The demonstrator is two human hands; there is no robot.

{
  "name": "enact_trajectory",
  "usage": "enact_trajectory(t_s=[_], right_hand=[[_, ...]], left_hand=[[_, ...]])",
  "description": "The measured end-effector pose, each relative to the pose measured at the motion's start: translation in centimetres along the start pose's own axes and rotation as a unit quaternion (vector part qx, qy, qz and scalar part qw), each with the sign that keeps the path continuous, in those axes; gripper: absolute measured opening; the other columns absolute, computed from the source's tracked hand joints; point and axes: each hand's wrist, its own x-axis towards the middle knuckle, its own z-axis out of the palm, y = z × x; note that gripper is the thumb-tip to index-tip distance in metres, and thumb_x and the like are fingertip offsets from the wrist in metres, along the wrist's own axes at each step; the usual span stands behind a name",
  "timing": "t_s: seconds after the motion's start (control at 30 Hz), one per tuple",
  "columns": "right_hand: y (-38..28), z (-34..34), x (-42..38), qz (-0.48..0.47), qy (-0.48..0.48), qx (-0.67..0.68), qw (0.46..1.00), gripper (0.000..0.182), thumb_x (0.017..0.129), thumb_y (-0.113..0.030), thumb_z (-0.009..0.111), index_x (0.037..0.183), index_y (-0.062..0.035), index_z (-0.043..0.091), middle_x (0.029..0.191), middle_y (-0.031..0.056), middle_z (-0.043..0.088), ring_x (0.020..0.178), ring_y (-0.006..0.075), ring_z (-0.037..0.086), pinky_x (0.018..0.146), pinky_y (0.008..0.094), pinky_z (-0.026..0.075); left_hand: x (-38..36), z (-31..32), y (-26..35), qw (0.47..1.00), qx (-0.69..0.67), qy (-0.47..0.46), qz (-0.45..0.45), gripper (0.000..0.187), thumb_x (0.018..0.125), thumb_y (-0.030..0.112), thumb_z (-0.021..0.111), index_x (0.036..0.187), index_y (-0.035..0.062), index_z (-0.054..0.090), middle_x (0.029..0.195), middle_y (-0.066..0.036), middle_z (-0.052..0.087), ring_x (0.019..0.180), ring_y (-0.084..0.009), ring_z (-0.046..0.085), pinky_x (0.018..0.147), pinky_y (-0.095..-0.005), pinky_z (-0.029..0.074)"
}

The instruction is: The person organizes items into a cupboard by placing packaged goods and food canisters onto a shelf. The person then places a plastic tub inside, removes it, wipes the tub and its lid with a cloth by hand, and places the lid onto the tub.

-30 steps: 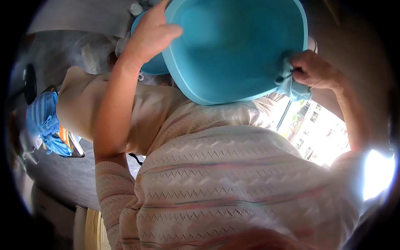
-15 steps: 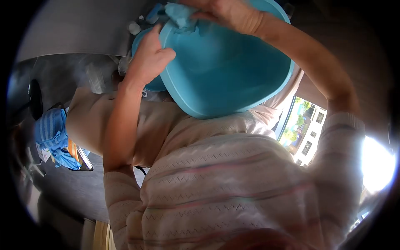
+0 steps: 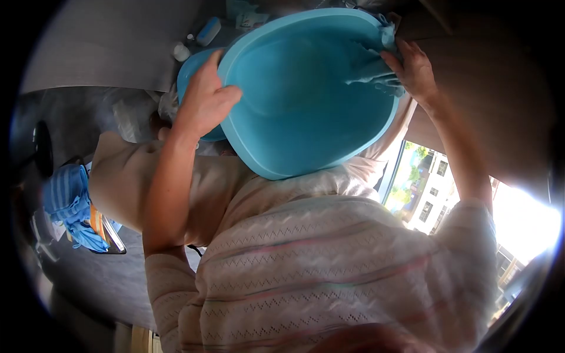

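A large blue plastic basin [image 3: 294, 129] rests tilted on my lap, its inside facing me. My left hand [image 3: 206, 100] grips the left rim, the thumb lying over the edge. At the right rim, my right hand [image 3: 415, 70] is closed on a light-blue cloth [image 3: 376, 69]. The cloth is draped over the rim and hangs against the basin's inner wall. Part of my right fingers is hidden behind the cloth and the edge.
Behind the basin on the left is another blue tub [image 3: 187, 73]. A white-and-blue bottle [image 3: 209, 32] and a small white container [image 3: 181, 52] stand near it. Blue striped fabric [image 3: 66, 194] lies at the far left. A window [image 3: 426, 182] is at the right.
My right hand has carried the cloth from the basin's upper left rim across to its right rim. The left hand keeps its hold, and the basin sits slightly lower in view.
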Motion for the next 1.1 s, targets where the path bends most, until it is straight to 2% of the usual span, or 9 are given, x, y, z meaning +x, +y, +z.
enact_trajectory(t_s=[0.17, 0.27, 0.37, 0.43, 0.63, 0.7, 0.83, 0.97, 1.1], right_hand=[[-0.7, -4.0, -3.1, 0.036, -0.073, -0.007, 0.997, 0.025, 0.078, -0.025, 0.062, 0.091, -0.0043, 0.058, 0.074, 0.0156, 0.059, 0.066, 0.0296, 0.060, 0.060, 0.0366, 0.049], [-3.7, -7.5, -0.7, 0.137, -0.006, 0.103, 0.985, 0.020, 0.079, -0.021, 0.060, 0.086, -0.0024, 0.059, 0.071, 0.0147, 0.060, 0.056, 0.0249, 0.061, 0.053, 0.0331, 0.049], [-5.3, -2.1, 0.9, 0.170, -0.070, 0.336, 0.924, 0.022, 0.081, -0.022, 0.057, 0.086, -0.0014, 0.060, 0.072, 0.0137, 0.061, 0.054, 0.0209, 0.061, 0.049, 0.0300, 0.049], [-7.9, 2.6, 3.0, 0.270, -0.152, 0.308, 0.899, 0.026, 0.082, -0.022, 0.054, 0.091, 0.0018, 0.060, 0.074, 0.0149, 0.061, 0.055, 0.0213, 0.061, 0.050, 0.0291, 0.051], [-6.8, 21.0, 8.6, 0.468, -0.124, 0.425, 0.765, 0.041, 0.077, -0.023, 0.057, 0.105, 0.0065, 0.052, 0.096, 0.0216, 0.058, 0.085, 0.0311, 0.060, 0.067, 0.0380, 0.051], [-12.1, 23.5, 9.0, 0.359, -0.035, 0.368, 0.857, 0.040, 0.073, -0.025, 0.060, 0.101, 0.0032, 0.051, 0.100, 0.0236, 0.055, 0.088, 0.0347, 0.057, 0.076, 0.0396, 0.047], [-19.1, 22.0, 6.6, 0.155, -0.089, 0.339, 0.923, 0.037, 0.072, -0.022, 0.058, 0.102, -0.0009, 0.050, 0.103, 0.0206, 0.054, 0.096, 0.0360, 0.052, 0.083, 0.0388, 0.044], [-17.6, 21.0, 1.7, -0.008, -0.311, 0.275, 0.910, 0.037, 0.074, -0.019, 0.053, 0.107, -0.0020, 0.050, 0.109, 0.0190, 0.052, 0.102, 0.0339, 0.050, 0.085, 0.0395, 0.043], [-17.0, 17.1, -0.4, -0.025, -0.467, 0.203, 0.861, 0.035, 0.076, -0.021, 0.051, 0.105, -0.0015, 0.053, 0.103, 0.0194, 0.056, 0.098, 0.0327, 0.053, 0.084, 0.0390, 0.043]], left_hand=[[0.2, -0.5, -0.9, 1.000, -0.016, 0.006, 0.002, 0.030, 0.066, 0.003, 0.047, 0.095, -0.0052, 0.048, 0.078, -0.011, 0.057, 0.067, -0.0150, 0.050, 0.065, -0.0272, 0.043], [0.2, -0.3, -1.4, 1.000, -0.018, -0.001, -0.017, 0.029, 0.071, 0.008, 0.052, 0.096, -0.0044, 0.049, 0.080, -0.011, 0.058, 0.070, -0.0149, 0.053, 0.067, -0.0276, 0.044], [0.5, 0.4, -0.5, 0.999, -0.032, 0.009, -0.018, 0.031, 0.075, 0.015, 0.057, 0.099, -0.0034, 0.050, 0.082, -0.011, 0.060, 0.073, -0.0155, 0.055, 0.069, -0.0283, 0.044], [0.5, 0.5, -0.2, 0.999, -0.021, 0.023, -0.008, 0.034, 0.077, 0.020, 0.059, 0.100, -0.0028, 0.051, 0.084, -0.011, 0.061, 0.075, -0.0160, 0.056, 0.071, -0.0287, 0.045], [0.4, 0.3, -0.5, 0.999, -0.040, 0.003, 0.018, 0.031, 0.074, 0.017, 0.057, 0.099, -0.0005, 0.052, 0.083, -0.008, 0.061, 0.073, -0.0156, 0.055, 0.068, -0.0282, 0.044], [0.3, 0.1, -0.3, 0.998, -0.060, 0.002, 0.016, 0.030, 0.072, 0.014, 0.055, 0.099, -0.0002, 0.052, 0.081, -0.007, 0.059, 0.072, -0.0150, 0.053, 0.067, -0.0280, 0.043], [0.2, 0.0, 0.2, 0.997, -0.070, 0.005, 0.029, 0.029, 0.069, 0.010, 0.053, 0.096, -0.0005, 0.052, 0.077, -0.006, 0.057, 0.069, -0.0131, 0.050, 0.064, -0.0273, 0.042], [0.0, 0.0, -0.8, 0.996, -0.078, 0.014, 0.035, 0.027, 0.068, 0.009, 0.053, 0.094, -0.0008, 0.051, 0.077, -0.005, 0.056, 0.069, -0.0126, 0.049, 0.064, -0.0268, 0.042], [0.0, 0.3, -1.0, 0.996, -0.094, 0.001, 0.011, 0.029, 0.070, 0.009, 0.053, 0.097, -0.0012, 0.051, 0.080, -0.006, 0.058, 0.072, -0.0133, 0.052, 0.067, -0.0268, 0.043]])
